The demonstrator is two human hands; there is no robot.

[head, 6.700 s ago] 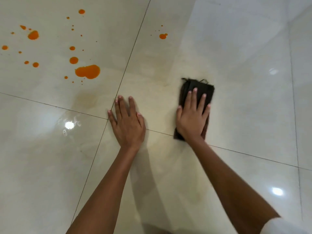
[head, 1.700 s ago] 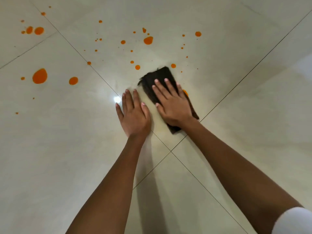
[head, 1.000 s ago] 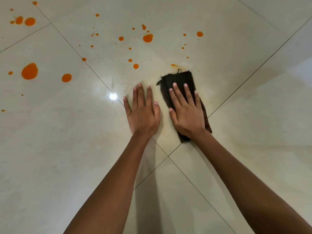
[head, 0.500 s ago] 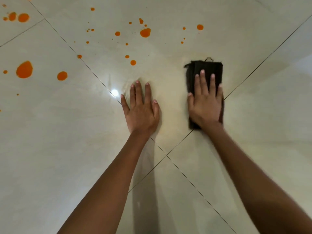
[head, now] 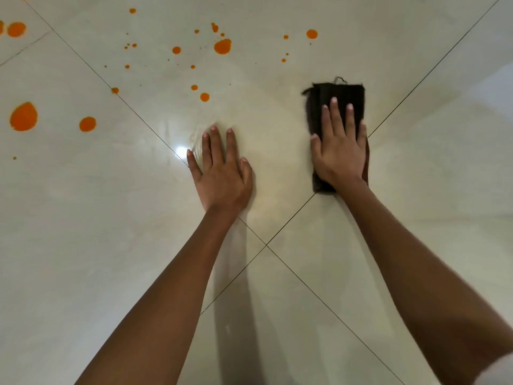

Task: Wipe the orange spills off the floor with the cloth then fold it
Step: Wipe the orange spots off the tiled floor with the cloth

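Glossy tiled floor (head: 83,245) carries orange spills (head: 23,117) left of the cloth (head: 337,91), which lies folded under the right hand (head: 340,151), fingers flat, no grip closed; left hand (head: 222,176) braces open beside it. Soft, limp, likely damp: pinch its corners to fold

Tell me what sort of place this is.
Probably an indoor room with a tiled floor, perhaps in a home: glossy cream floor tiles, thin dark grout lines and a ceiling-light reflection. No furniture shows.
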